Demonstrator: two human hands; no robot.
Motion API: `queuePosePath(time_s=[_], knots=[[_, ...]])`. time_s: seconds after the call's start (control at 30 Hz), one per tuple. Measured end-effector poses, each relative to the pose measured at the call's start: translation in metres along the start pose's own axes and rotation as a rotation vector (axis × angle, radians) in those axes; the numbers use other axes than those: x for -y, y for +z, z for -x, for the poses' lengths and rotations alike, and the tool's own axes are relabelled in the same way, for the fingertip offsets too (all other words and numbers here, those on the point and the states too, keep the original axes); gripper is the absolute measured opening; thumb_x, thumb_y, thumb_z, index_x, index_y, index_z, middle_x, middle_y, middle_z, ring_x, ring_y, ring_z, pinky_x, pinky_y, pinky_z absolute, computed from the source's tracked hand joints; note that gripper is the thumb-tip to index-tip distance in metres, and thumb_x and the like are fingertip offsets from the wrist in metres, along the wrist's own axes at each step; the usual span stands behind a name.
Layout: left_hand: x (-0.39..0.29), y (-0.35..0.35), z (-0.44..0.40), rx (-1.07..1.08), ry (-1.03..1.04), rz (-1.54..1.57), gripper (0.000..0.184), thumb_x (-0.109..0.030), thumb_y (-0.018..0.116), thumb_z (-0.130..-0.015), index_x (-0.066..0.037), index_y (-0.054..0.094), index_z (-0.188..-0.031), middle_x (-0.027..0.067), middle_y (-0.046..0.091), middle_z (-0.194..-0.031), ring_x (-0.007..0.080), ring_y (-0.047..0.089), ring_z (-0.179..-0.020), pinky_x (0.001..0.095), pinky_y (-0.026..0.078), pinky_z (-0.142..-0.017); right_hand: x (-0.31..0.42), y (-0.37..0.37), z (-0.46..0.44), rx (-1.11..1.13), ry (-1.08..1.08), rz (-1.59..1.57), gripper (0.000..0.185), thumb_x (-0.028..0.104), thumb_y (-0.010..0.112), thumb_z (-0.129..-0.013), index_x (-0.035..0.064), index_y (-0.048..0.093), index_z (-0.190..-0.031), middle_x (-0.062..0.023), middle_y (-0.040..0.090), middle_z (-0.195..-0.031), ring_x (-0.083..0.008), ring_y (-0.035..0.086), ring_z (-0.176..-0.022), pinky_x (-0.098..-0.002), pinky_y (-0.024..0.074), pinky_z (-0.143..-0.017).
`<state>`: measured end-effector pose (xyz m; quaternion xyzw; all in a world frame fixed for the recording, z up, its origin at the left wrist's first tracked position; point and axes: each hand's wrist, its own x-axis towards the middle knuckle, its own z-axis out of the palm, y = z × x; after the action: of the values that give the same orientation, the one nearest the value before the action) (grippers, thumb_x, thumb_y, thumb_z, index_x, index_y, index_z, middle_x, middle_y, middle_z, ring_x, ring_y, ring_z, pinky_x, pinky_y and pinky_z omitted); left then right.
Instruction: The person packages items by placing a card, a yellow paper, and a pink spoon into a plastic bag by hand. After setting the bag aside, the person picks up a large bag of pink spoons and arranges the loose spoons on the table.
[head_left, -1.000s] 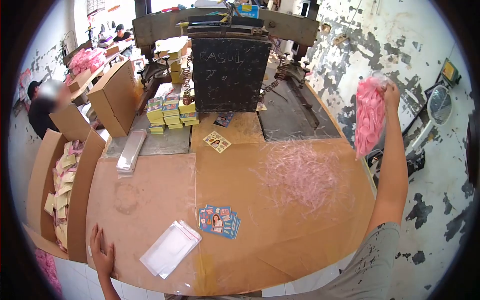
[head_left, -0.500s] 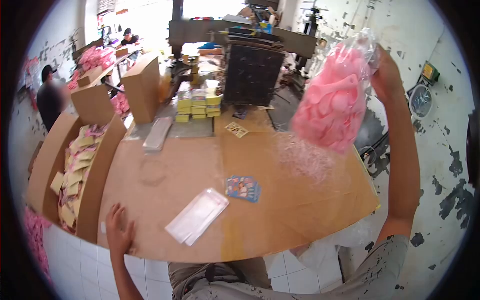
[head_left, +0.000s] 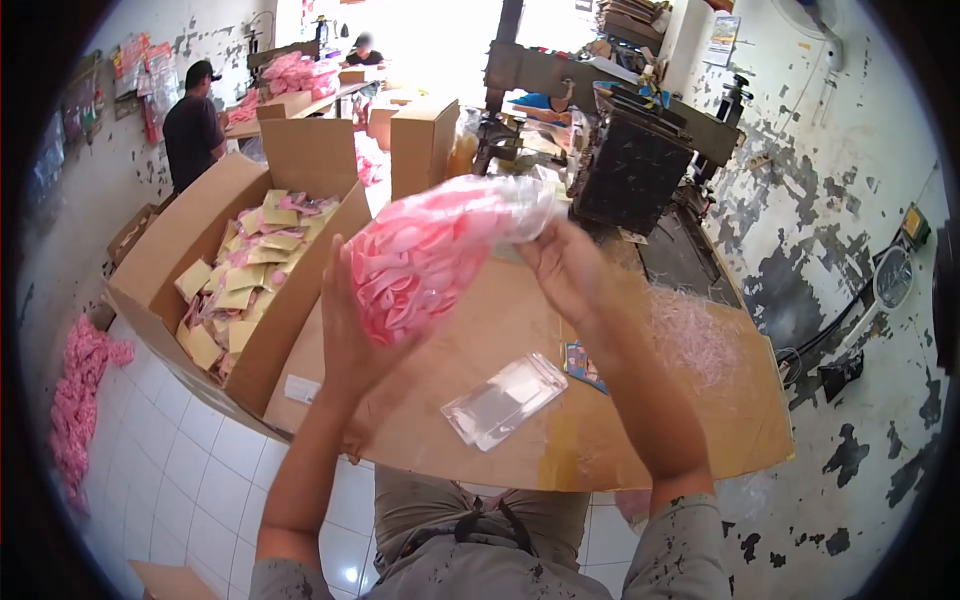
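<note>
A clear plastic bag of pink plastic pieces (head_left: 420, 260) hangs tilted over the table, its gathered clear neck toward the right. My right hand (head_left: 570, 270) is closed on that neck, somewhat blurred. Around the bag's lower left end is my left hand (head_left: 355, 325), its fingers up along the side and its palm beneath. Below them, a stack of clear plastic sleeves (head_left: 505, 400) lies on the cardboard-covered table (head_left: 420, 430). Partly behind my right forearm are blue printed cards (head_left: 583, 365).
An open carton (head_left: 340, 215) full of small bags with yellowish cards stands at left. Pink shreds (head_left: 695, 335) lie on the table's right side. Behind stands a dark machine (head_left: 630, 165). A person (head_left: 192, 130) is at back left, another (head_left: 362, 55) farther off.
The bag has moved left and down from high on the right. My left hand has risen from the table edge to hold its lower end. The view has turned left.
</note>
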<state>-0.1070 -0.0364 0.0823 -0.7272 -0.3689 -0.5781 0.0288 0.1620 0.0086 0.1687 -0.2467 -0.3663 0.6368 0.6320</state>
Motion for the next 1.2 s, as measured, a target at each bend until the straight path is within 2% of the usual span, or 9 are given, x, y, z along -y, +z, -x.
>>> queuePosePath(time_s=[0.13, 0.3, 0.4, 0.53, 0.6, 0.83, 0.93, 1.03, 1.2], knots=[[0.064, 0.000, -0.008, 0.428, -0.035, -0.052, 0.084, -0.026, 0.085, -0.076, -0.009, 0.050, -0.150, 0.0162, 0.046, -0.157, 0.0362, 0.042, -0.147, 0.0513, 0.035, -0.121, -0.068, -0.085, 0.021, 0.002, 0.219, 0.162, 0.032, 0.015, 0.048, -0.109, 0.0008, 0.054, -0.136, -0.0119, 0.068, -0.124, -0.0224, 0.068, -0.114, -0.0409, 0.0581, -0.101], [0.071, 0.019, -0.033, 0.828, 0.060, -0.343, 0.071, -0.027, 0.079, -0.083, -0.013, 0.055, -0.148, 0.0138, 0.042, -0.161, 0.0354, 0.037, -0.150, 0.0524, 0.028, -0.125, -0.068, -0.141, 0.047, 0.057, 0.196, 1.077, 0.047, 0.017, 0.063, -0.101, 0.0036, 0.050, -0.145, -0.0086, 0.068, -0.117, -0.0183, 0.066, -0.106, -0.0356, 0.0547, -0.089], [0.010, 0.024, -0.052, 0.793, -0.079, -0.355, 0.073, -0.032, 0.080, -0.083, -0.011, 0.054, -0.148, 0.0173, 0.039, -0.162, 0.0385, 0.033, -0.152, 0.0525, 0.026, -0.126, -0.067, -0.141, 0.060, -0.040, -0.110, 1.256, 0.055, 0.018, 0.070, -0.096, 0.0051, 0.051, -0.145, -0.0124, 0.064, -0.122, -0.0217, 0.064, -0.108, -0.0362, 0.0545, -0.087], [-0.015, 0.103, -0.030, 0.619, 0.320, 0.069, 0.068, -0.039, 0.077, -0.088, -0.006, 0.055, -0.143, 0.0187, 0.046, -0.154, 0.0372, 0.040, -0.147, 0.0523, 0.030, -0.123, -0.073, -0.143, 0.058, 0.015, -0.459, 1.258, 0.053, 0.011, 0.073, -0.091, 0.0065, 0.055, -0.141, -0.0161, 0.060, -0.125, -0.0243, 0.063, -0.107, -0.0356, 0.0547, -0.086], [-0.011, 0.141, -0.001, 0.595, 0.535, 0.004, 0.066, -0.038, 0.077, -0.088, -0.006, 0.057, -0.142, 0.0176, 0.053, -0.147, 0.0351, 0.047, -0.141, 0.0523, 0.032, -0.122, -0.081, -0.148, 0.055, 0.035, -0.391, 1.208, 0.052, 0.007, 0.071, -0.091, 0.0058, 0.056, -0.140, -0.0136, 0.060, -0.120, -0.0219, 0.063, -0.104, -0.0337, 0.0541, -0.085], [-0.011, 0.139, 0.013, 0.489, 0.258, 0.011, 0.040, -0.025, 0.079, -0.081, -0.004, 0.066, -0.114, 0.0118, 0.059, -0.106, 0.0311, 0.058, -0.110, 0.0510, 0.039, -0.111, -0.107, -0.173, 0.056, 0.123, -0.200, 0.715, 0.043, -0.004, 0.064, -0.092, 0.0023, 0.059, -0.133, -0.0063, 0.062, -0.112, -0.0120, 0.062, -0.096, -0.0265, 0.0518, -0.083], [-0.008, 0.142, 0.018, 0.513, 0.220, 0.002, 0.028, -0.016, 0.079, -0.077, -0.005, 0.067, -0.100, 0.0104, 0.061, -0.102, 0.0301, 0.059, -0.108, 0.0508, 0.039, -0.110, -0.105, -0.172, 0.060, 0.107, -0.201, 0.892, 0.044, -0.002, 0.067, -0.091, 0.0018, 0.059, -0.134, -0.0074, 0.061, -0.116, -0.0161, 0.062, -0.105, -0.0285, 0.0516, -0.090], [-0.010, 0.139, 0.018, 0.512, 0.242, 0.015, 0.023, -0.011, 0.079, -0.074, -0.006, 0.067, -0.093, 0.0090, 0.063, -0.105, 0.0285, 0.060, -0.110, 0.0511, 0.039, -0.111, -0.086, -0.141, 0.066, 0.008, -0.588, 1.353, 0.041, -0.002, 0.068, -0.088, 0.0023, 0.063, -0.129, -0.0119, 0.064, -0.113, -0.0269, 0.065, -0.106, -0.0341, 0.0518, -0.094], [-0.010, 0.135, 0.017, 0.521, 0.306, 0.057, 0.020, -0.011, 0.077, -0.077, -0.007, 0.066, -0.093, 0.0082, 0.067, -0.111, 0.0273, 0.061, -0.112, 0.0514, 0.040, -0.110, -0.090, -0.140, 0.060, 0.036, -0.506, 1.427, 0.036, 0.001, 0.070, -0.087, 0.0024, 0.065, -0.123, -0.0139, 0.067, -0.110, -0.0367, 0.064, -0.106, -0.0427, 0.0504, -0.096]])
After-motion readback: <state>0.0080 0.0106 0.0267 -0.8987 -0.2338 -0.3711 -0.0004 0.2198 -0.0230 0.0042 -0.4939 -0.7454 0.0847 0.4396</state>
